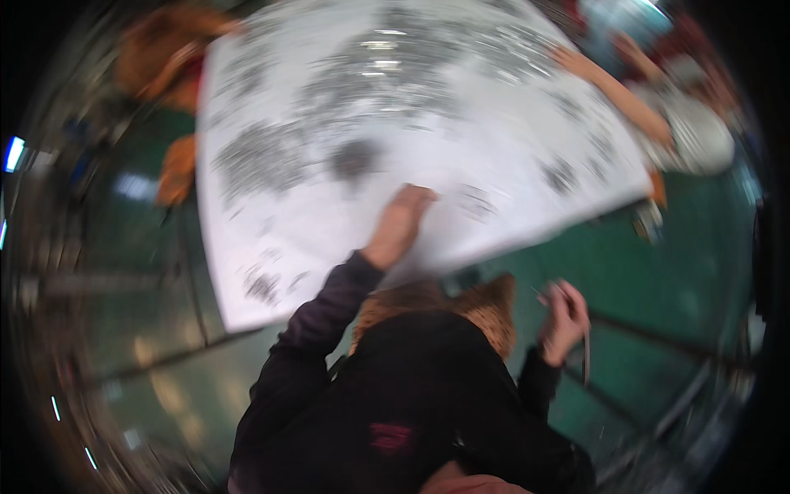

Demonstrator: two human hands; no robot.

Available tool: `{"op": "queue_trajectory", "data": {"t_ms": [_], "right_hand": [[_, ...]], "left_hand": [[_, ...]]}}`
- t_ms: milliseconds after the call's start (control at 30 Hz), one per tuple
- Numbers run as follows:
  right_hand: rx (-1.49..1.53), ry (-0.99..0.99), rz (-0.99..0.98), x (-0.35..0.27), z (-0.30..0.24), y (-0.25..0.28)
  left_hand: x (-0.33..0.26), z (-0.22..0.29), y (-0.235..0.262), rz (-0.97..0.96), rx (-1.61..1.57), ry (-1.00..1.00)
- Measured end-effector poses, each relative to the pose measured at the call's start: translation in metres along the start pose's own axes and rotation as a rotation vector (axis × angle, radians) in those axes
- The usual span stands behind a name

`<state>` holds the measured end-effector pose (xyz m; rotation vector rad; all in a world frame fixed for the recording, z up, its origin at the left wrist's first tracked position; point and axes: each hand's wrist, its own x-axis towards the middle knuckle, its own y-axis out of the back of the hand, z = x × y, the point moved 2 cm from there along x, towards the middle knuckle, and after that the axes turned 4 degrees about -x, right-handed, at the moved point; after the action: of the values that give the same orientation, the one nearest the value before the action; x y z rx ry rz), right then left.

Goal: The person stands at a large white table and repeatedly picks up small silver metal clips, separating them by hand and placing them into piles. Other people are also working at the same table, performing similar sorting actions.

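White sheet (494, 156): spreads ahead of the person, grey-patterned; its near edge slants away toward the right, its far end passes out of view (so its long axis is unclear).
Left hand (399, 226): the nearer one, over the sheet's near part, pointing far and right; blur hides whether its grip is apart or together.
Right hand (566, 317): off the sheet, near right, grip seemingly closed on a thin pale strip (587, 354); the sheet lies far and left of it.
Far right: a co-worker's hand (576, 62) at the sheet's edge.
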<state>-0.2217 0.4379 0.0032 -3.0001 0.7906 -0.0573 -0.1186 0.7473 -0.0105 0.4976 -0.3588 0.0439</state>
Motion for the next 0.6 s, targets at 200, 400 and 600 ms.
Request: {"op": "queue_trajectory", "data": {"t_ms": [200,400,600], "right_hand": [[0.094,-0.027,-0.07,-0.015,0.006,-0.011],[0.147,0.08,-0.05,-0.018,0.007,-0.025],[0.099,0.028,0.041,-0.018,0.003,-0.025]], "left_hand": [[0.006,0.104,-0.075,-0.413,-0.453,-0.004],[-0.003,0.128,-0.102,-0.531,-0.491,-0.158],[-0.003,0.12,-0.108,-0.473,-0.455,-0.164]]}}
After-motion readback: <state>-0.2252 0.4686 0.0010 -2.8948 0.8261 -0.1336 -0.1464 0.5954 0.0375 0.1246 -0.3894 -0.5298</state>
